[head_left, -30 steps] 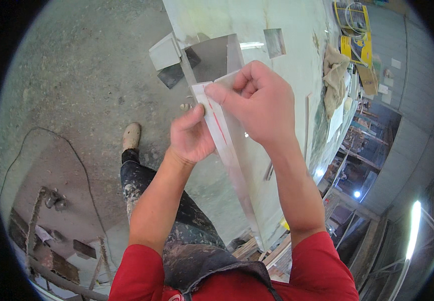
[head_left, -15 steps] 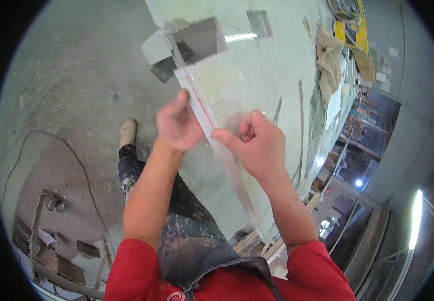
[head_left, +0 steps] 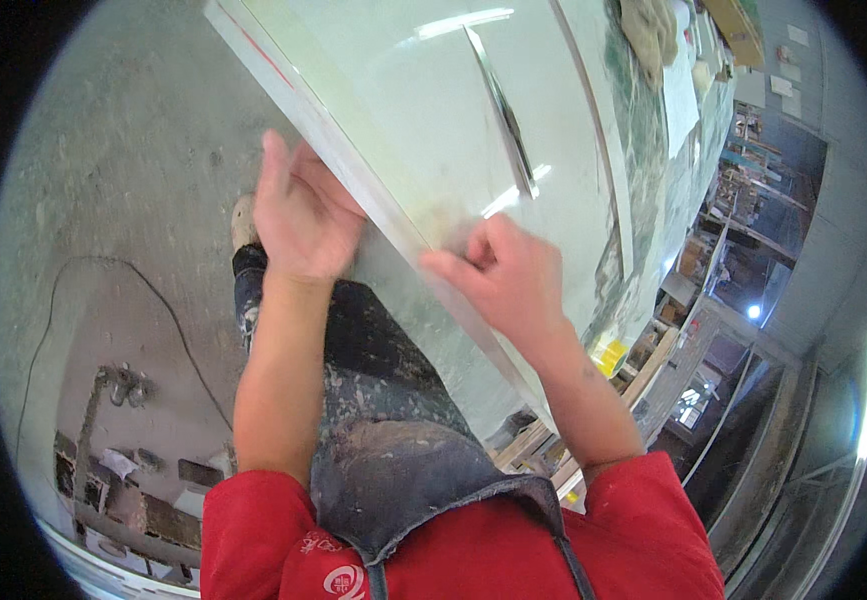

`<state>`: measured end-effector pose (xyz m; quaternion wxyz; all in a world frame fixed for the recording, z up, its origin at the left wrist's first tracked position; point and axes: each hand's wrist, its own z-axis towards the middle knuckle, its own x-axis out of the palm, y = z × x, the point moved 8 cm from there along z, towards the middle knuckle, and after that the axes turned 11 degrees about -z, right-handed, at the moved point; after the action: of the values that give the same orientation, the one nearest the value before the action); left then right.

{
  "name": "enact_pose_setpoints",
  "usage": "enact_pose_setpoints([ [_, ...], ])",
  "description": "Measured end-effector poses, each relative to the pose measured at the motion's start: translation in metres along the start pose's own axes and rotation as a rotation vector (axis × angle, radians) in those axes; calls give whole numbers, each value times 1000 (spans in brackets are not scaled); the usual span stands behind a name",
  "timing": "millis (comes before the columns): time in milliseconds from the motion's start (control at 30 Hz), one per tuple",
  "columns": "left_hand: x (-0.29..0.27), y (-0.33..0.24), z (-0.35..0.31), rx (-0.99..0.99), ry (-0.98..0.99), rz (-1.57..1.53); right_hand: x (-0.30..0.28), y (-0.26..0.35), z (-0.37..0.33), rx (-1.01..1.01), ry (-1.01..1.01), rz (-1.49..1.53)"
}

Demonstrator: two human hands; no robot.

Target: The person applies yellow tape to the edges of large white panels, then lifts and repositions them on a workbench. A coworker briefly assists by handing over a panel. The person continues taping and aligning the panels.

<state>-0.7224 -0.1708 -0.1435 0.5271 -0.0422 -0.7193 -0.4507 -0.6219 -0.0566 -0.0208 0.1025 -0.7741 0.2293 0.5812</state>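
Note:
A large pale, glossy panel (head_left: 383,100) slants across the view, with a whitish strip (head_left: 338,160) along its near edge. Toward the strip's far end runs a red line (head_left: 265,55). My left hand (head_left: 308,215) is open beside this edge, palm up and thumb raised, its fingertips partly hidden at the panel's rim. On the other side, my right hand (head_left: 503,275) has its fingers curled in, and its thumb reaches to the strip. The hand is slightly blurred; whether anything is inside its fingers cannot be seen.
A shiny narrow metal piece (head_left: 501,110) and a long thin strip (head_left: 598,130) lie on the panel. Brown cloth (head_left: 648,35) and white paper (head_left: 681,100) rest farther right. A cable (head_left: 158,310) curves over the floor at left, near scattered scraps (head_left: 143,470).
The view has shifted along the panel, taking the dark square pieces out of sight. My left thumb has come off the strip, while my right thumb stays at the edge.

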Motion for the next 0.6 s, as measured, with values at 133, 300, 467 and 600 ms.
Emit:
enact_pose_setpoints([
  [133, -62, 72, -71, 0, -212, 194, -1, 5, 6, -100, -74, 22],
  [300, -114, 139, -123, -75, -225, 46, 3, -3, -3, -165, -104, 35],
  [467, -131, 150, -127, -15, -339, 199, 19, -63, -69, -54, 20, 14],
  [600, -127, 150, -122, 90, -372, 308, 35, -136, -153, 85, 78, 25],
])
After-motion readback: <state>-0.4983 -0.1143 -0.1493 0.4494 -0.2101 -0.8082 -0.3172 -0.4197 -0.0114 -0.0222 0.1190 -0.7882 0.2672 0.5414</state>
